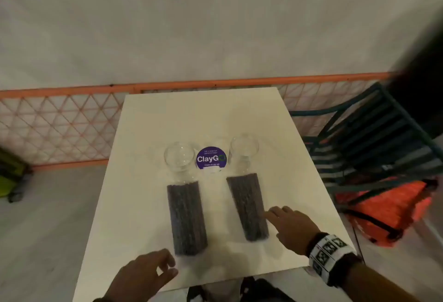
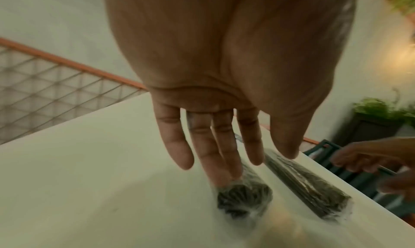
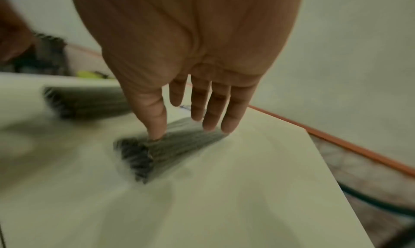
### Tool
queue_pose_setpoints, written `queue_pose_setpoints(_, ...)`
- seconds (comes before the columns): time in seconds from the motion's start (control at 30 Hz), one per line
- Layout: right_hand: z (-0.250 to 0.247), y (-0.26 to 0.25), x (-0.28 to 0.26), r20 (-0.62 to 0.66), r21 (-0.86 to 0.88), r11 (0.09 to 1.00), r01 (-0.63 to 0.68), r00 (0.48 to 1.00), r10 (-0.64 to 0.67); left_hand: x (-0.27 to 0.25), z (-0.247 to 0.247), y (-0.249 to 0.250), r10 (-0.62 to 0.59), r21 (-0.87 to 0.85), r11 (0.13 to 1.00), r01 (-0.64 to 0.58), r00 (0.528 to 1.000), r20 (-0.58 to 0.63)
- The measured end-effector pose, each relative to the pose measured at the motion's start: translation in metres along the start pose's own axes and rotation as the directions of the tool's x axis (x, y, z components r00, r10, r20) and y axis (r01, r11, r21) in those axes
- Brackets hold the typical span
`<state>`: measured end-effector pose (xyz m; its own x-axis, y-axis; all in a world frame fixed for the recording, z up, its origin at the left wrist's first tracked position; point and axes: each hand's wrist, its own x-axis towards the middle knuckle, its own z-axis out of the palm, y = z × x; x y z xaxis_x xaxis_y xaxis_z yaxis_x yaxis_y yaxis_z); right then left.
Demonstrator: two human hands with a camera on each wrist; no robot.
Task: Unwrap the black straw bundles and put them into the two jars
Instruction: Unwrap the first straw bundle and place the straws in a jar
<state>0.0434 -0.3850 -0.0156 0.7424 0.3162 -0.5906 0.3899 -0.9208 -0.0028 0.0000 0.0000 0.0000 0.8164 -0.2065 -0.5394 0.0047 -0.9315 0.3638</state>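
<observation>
Head view: two wrapped straw bundles (image 1: 187,217) on the worktop (image 1: 148,133), each just before a jar (image 1: 178,156), purple sticker (image 1: 211,159) between.

Left wrist: left hand (image 2: 213,101) fingers spread, hovering.

Right wrist: right hand (image 3: 191,65) outstretched, thumb touching the right bundle (image 3: 170,145).

Purple sticker (image 1: 211,158), dark chair (image 1: 374,138)

Two wrapped straw bundles (image 1: 187,215) (image 1: 248,207), two glass jars (image 1: 179,156) (image 1: 244,148), one round sticker (image 1: 211,158), one table (image 1: 148,181).
</observation>
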Motion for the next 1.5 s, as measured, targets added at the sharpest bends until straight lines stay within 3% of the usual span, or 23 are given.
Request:
queue_pose_setpoints(0.07,0.003,0.0,0.02,-0.115,-0.077,0.993,0.093,0.988,-0.101,0.009,-0.005,0.009,0.04,0.056,0.998,-0.042,0.999,0.033)
queue_pose_setpoints(0.13,0.006,0.002,0.033,-0.092,-0.256,0.959,0.123,0.984,-0.15,0.014,-0.008,0.02,0.083,0.067,0.994,-0.083,0.997,-0.003)
queue_pose_setpoints(0.23,0.02,0.004,0.056,-0.034,-0.399,0.868,0.297,0.941,-0.337,0.019,-0.005,0.034,0.093,0.058,0.994,-0.092,0.995,-0.026)
queue_pose_setpoints(0.27,0.017,0.003,0.057,0.0,-0.457,0.836,0.304,0.94,-0.342,0.022,-0.005,0.038,0.088,0.057,0.995,-0.086,0.995,-0.038)
queue_pose_setpoints(0.33,0.013,0.003,0.068,0.046,-0.492,0.785,0.376,0.912,-0.408,0.025,-0.004,0.049,0.071,0.014,0.997,-0.07,0.996,-0.055)
queue_pose_setpoints(0.47,0.003,0.003,0.085,-0.007,-0.51,0.743,0.433,0.862,-0.508,0.031,-0.001,0.075,0.047,-0.017,0.999,-0.048,0.995,-0.083)
queue_pose_setpoints(0.57,-0.004,0.013,0.097,-0.064,-0.359,0.79,0.497,0.832,-0.552,0.038,-0.002,0.1,0.052,-0.026,0.998,-0.056,0.991,-0.124)
queue_pose_setpoints(0.7,-0.033,0.03,0.095,-0.361,0.086,0.845,0.528,0.807,-0.468,0.048,-0.003,0.132,0.097,-0.122,0.985,-0.126,0.97,-0.223)
queue_pose_setpoints(0.8,-0.054,0.043,0.084,-0.404,0.483,0.727,0.488,0.861,-0.309,0.058,-0.01,0.156,0.127,-0.205,0.96,-0.191,0.949,-0.288)
queue_pose_setpoints(0.9,-0.063,0.053,0.083,-0.38,0.704,0.556,0.441,0.896,-0.23,0.077,-0.021,0.179,0.153,-0.195,0.955,-0.224,0.934,-0.323)
queue_pose_setpoints(1.0,-0.062,0.06,0.086,-0.279,0.812,0.485,0.325,0.946,-0.165,0.102,-0.024,0.192,0.153,-0.13,0.969,-0.211,0.922,-0.355)
queue_pose_setpoints(1.1,-0.056,0.066,0.086,-0.251,0.866,0.428,0.261,0.965,-0.08,0.106,-0.032,0.197,0.118,-0.196,0.956,-0.219,0.897,-0.426)
queue_pose_setpoints(1.27,-0.049,0.066,0.083,-0.302,0.908,0.302,0.291,0.953,-0.013,0.096,-0.058,0.202,0.137,-0.319,0.878,-0.357,0.825,-0.549)
queue_pose_setpoints(1.4,-0.053,0.053,0.07,-0.434,0.865,0.293,0.408,0.901,0.027,0.103,-0.066,0.201,0.136,-0.433,0.824,-0.365,0.869,-0.475)
queue_pose_setpoints(1.5,-0.052,0.034,0.065,-0.446,0.872,0.263,0.413,0.891,0.082,0.106,-0.064,0.205,0.14,-0.552,0.743,-0.379,0.894,-0.425)
